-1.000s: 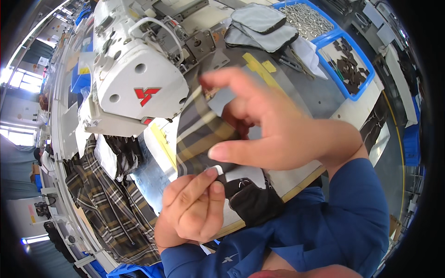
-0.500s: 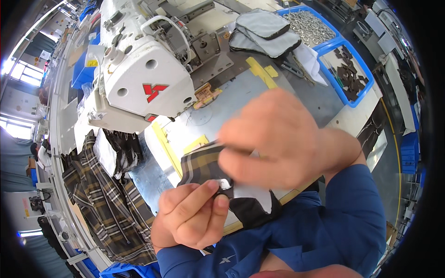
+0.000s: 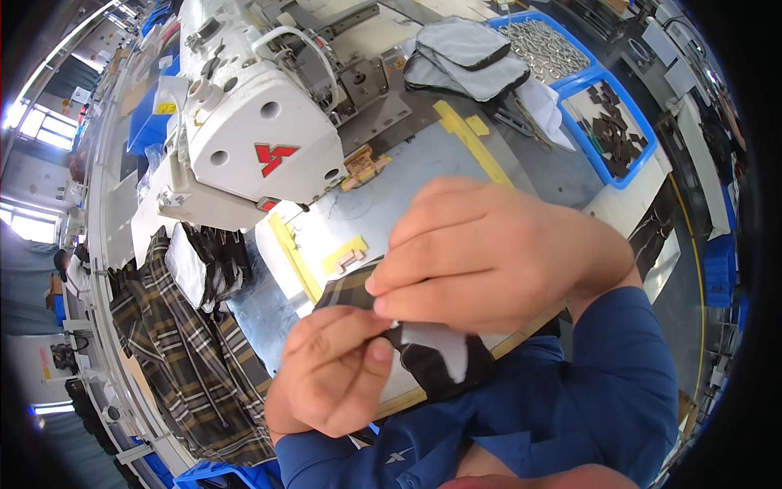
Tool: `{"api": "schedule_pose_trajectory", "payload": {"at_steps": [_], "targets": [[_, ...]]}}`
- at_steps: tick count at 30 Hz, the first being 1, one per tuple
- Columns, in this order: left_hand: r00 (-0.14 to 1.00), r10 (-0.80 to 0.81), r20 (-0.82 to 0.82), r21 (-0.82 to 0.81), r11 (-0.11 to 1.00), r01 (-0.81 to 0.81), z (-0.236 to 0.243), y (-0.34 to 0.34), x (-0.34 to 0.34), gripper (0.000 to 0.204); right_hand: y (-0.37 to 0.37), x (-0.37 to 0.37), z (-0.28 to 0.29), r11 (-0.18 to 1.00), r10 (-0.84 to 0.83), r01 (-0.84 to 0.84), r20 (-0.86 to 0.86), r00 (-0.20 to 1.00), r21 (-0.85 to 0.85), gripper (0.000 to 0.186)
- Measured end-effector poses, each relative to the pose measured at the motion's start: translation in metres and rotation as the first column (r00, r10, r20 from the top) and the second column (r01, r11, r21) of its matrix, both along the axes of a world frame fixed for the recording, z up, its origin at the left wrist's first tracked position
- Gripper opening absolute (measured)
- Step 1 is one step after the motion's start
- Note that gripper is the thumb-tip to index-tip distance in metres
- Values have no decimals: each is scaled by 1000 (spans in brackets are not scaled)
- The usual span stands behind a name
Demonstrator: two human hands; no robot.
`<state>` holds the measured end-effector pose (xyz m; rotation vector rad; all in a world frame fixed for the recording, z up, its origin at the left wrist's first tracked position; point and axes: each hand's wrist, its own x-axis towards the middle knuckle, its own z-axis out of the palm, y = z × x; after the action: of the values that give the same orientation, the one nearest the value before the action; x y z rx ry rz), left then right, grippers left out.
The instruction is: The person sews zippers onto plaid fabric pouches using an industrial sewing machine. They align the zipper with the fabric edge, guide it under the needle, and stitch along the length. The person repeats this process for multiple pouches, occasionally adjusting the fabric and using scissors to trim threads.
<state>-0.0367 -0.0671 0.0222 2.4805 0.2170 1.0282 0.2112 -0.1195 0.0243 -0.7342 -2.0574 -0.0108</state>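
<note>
My left hand (image 3: 330, 371) pinches a plaid fabric piece (image 3: 346, 287) in olive, grey and black at the worktable's front. Over this piece, my right hand (image 3: 485, 261) is closed, its fingertips meeting those of my left; what they grip is hidden. A small white bit shows between the two hands. Black fabric with a pale grey lining (image 3: 440, 371) hangs from the same work, below my right fingers. Above my hands stands a white sewing machine (image 3: 240, 130), with a small brass-coloured part (image 3: 362, 169) on the metal plate (image 3: 407, 179) beside its head.
Plaid garments (image 3: 187, 350) and stacked grey-black pieces (image 3: 204, 265) lie at left. Behind are more grey pads (image 3: 464, 61), scissors and white cloth (image 3: 546, 110). Blue trays at right hold metal pieces (image 3: 538, 49) and dark scraps (image 3: 615, 130). Yellow tape (image 3: 472, 143) marks the plate.
The plaid piece has come down toward me, uncovering the brass-coloured part. My right hand has lowered from beside the machine and closed from spread fingers onto the work at my left fingertips.
</note>
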Motion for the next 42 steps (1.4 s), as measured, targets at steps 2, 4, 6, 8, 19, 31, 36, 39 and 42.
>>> {"api": "schedule_pose_trajectory", "payload": {"at_steps": [2, 4, 6, 8, 19, 31, 36, 39, 42], "targets": [[983, -71, 170, 139, 989, 47, -11, 16, 2, 15, -2, 5, 10, 995, 57, -57, 1, 998, -84, 16], [983, -34, 178, 128, 992, 11, -12, 14, 4, 16, -2, 3, 9, 999, 37, -36, 31, 999, -41, 17], [986, -38, 163, 114, 993, 19, -11, 14, 4, 17, 1, -5, -4, 996, -42, 39, 39, 998, 78, 15], [989, -84, 125, 94, 993, 72, -7, 15, 3, 19, 6, -11, -16, 989, -69, 69, -9, 998, 130, 13], [960, -164, 227, -139, 970, 199, 15, 50, -26, 45, -4, -9, -6, 996, 53, -52, -10, 999, 78, 19], [971, 47, 236, -89, 996, -27, 11, 20, -3, 21, -8, -9, 1, 993, 102, -103, 23, 995, 62, 12], [994, 40, 105, 118, 992, -52, 20, 22, -7, 22, -12, -5, 10, 993, 119, -119, 77, 990, -8, 9], [999, -30, 37, 319, 948, 17, 25, 31, -13, 28, -10, -9, 5, 994, 99, -100, 20, 995, 42, 14], [993, -20, 118, 351, 936, -23, 14, 28, -7, 24, -9, -9, 4, 994, 96, -96, 7, 995, 54, 15]]}}
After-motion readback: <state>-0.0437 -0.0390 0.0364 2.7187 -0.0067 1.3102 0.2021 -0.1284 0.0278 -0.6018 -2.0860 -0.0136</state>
